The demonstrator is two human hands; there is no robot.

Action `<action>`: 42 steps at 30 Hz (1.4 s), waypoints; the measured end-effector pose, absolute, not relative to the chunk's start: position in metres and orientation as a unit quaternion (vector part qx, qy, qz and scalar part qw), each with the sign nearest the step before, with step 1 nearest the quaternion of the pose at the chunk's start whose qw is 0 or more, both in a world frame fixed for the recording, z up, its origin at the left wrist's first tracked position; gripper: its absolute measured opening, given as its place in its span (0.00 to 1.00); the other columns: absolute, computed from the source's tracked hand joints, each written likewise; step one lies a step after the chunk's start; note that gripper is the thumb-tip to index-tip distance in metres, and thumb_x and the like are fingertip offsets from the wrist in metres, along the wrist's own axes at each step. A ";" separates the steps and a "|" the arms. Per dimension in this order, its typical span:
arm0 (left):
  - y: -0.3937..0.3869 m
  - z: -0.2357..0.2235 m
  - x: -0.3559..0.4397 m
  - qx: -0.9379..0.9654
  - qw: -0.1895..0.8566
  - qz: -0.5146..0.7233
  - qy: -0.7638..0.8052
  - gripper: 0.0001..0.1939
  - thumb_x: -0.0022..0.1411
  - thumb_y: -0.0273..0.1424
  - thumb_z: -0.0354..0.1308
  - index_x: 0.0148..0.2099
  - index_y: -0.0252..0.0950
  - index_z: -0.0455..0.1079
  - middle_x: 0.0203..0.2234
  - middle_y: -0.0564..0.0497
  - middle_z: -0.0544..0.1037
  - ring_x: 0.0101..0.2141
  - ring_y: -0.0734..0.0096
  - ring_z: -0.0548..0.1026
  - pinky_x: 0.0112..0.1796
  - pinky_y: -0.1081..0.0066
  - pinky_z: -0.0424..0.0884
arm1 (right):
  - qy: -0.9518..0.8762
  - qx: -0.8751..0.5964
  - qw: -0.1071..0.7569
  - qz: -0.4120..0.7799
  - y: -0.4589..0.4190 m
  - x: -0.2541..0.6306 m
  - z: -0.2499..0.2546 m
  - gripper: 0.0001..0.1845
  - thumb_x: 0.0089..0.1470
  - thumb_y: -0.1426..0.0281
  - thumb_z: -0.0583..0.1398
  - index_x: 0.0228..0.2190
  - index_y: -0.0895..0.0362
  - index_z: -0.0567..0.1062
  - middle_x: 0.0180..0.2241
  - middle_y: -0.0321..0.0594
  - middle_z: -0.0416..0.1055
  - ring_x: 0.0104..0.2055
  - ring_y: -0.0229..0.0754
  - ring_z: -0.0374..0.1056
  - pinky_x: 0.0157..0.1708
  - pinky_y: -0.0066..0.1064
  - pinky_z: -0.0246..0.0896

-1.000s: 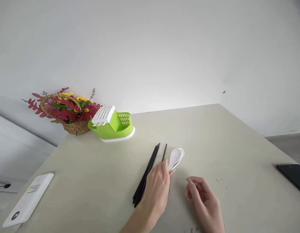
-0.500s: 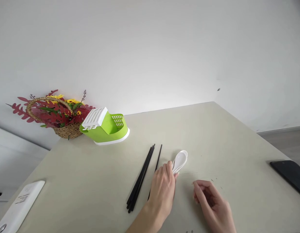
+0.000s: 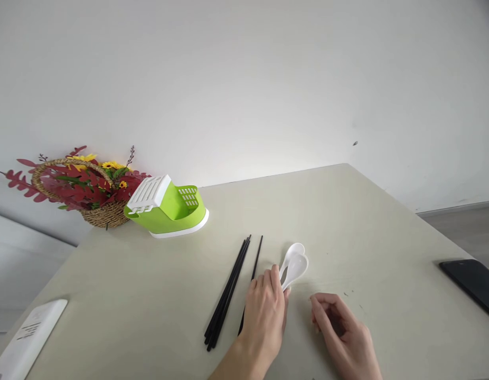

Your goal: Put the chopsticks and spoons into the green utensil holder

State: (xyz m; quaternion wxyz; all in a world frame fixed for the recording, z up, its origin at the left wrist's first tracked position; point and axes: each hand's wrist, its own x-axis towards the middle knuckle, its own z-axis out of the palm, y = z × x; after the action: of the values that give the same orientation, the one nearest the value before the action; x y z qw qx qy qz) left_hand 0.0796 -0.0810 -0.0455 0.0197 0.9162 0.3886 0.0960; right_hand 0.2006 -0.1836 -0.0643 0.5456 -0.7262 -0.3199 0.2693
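Note:
My left hand (image 3: 264,306) is closed around the handles of two white spoons. Their bowls point away from me: one spoon (image 3: 297,266) lies in front, and the other spoon (image 3: 294,249) shows partly behind it. The handles are mostly hidden by my fingers. Just left of that hand lies a single black chopstick (image 3: 256,258), its middle partly covered by the hand. Farther left is a bundle of black chopsticks (image 3: 229,295) on the table. My right hand (image 3: 345,332) rests to the right of the spoons, fingers curled in and thumb against the index finger, with nothing visible in it.
A green and white utensil holder (image 3: 181,226) stands at the back left, beside a wicker basket of artificial flowers (image 3: 105,215). A white device (image 3: 34,335) lies at the left edge of the table (image 3: 149,290), a black phone (image 3: 472,285) at the right edge. Behind rises a wall.
The two spoons, nearly stacked before, have spread apart at their bowls within my left hand. My right hand stays almost in place. The view has shifted slightly.

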 end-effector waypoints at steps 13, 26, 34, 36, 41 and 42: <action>-0.089 -0.026 0.048 0.923 -0.004 0.105 0.371 0.27 0.71 0.41 0.57 0.65 0.34 0.61 0.49 0.39 0.76 0.49 0.48 0.77 0.47 0.50 0.76 | -0.312 -0.731 0.541 0.275 -0.185 0.198 -0.062 0.23 0.60 0.45 0.60 0.32 0.52 0.74 0.23 0.34 0.69 0.26 0.39 0.66 0.28 0.26 0.62; 0.081 0.087 -0.058 0.794 -0.181 0.314 0.488 0.26 0.71 0.44 0.54 0.64 0.35 0.63 0.64 0.33 0.67 0.69 0.37 0.54 0.66 0.35 0.48 | -0.313 -0.744 0.528 0.264 -0.186 0.197 -0.064 0.23 0.58 0.44 0.60 0.31 0.52 0.75 0.23 0.35 0.71 0.26 0.39 0.68 0.26 0.25 0.62; 0.119 0.071 -0.090 0.813 -0.173 0.252 0.496 0.31 0.71 0.44 0.51 0.69 0.31 0.57 0.67 0.32 0.64 0.66 0.39 0.60 0.65 0.39 0.49 | -0.318 -0.743 0.519 0.278 -0.189 0.198 -0.070 0.22 0.59 0.45 0.60 0.34 0.51 0.75 0.24 0.35 0.71 0.28 0.40 0.69 0.28 0.25 0.63; 0.122 0.068 -0.087 0.821 -0.171 0.263 0.478 0.31 0.71 0.42 0.51 0.69 0.30 0.57 0.66 0.32 0.65 0.65 0.43 0.62 0.65 0.44 0.52 | -0.321 -0.745 0.518 0.272 -0.189 0.198 -0.071 0.22 0.59 0.45 0.60 0.34 0.51 0.75 0.24 0.35 0.72 0.28 0.40 0.69 0.28 0.25 0.64; 0.112 0.068 -0.058 0.832 -0.144 0.287 0.452 0.30 0.72 0.43 0.51 0.69 0.31 0.59 0.65 0.34 0.67 0.64 0.46 0.65 0.63 0.49 0.60 | -0.329 -0.748 0.513 0.262 -0.188 0.198 -0.070 0.23 0.58 0.45 0.60 0.33 0.51 0.75 0.24 0.34 0.72 0.27 0.39 0.70 0.28 0.24 0.64; 0.109 0.069 -0.050 0.837 -0.133 0.287 0.446 0.29 0.73 0.43 0.50 0.68 0.31 0.60 0.65 0.34 0.67 0.64 0.47 0.65 0.63 0.50 0.62 | -0.329 -0.748 0.514 0.263 -0.188 0.198 -0.070 0.23 0.58 0.45 0.60 0.33 0.51 0.75 0.24 0.34 0.72 0.27 0.39 0.70 0.28 0.24 0.64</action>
State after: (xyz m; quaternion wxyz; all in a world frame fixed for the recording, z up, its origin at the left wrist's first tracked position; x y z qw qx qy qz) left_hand -0.0496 0.1088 0.0686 -0.1332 0.8369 0.4465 0.2873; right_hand 0.1982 -0.1884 -0.0703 0.5137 -0.7476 -0.3286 0.2632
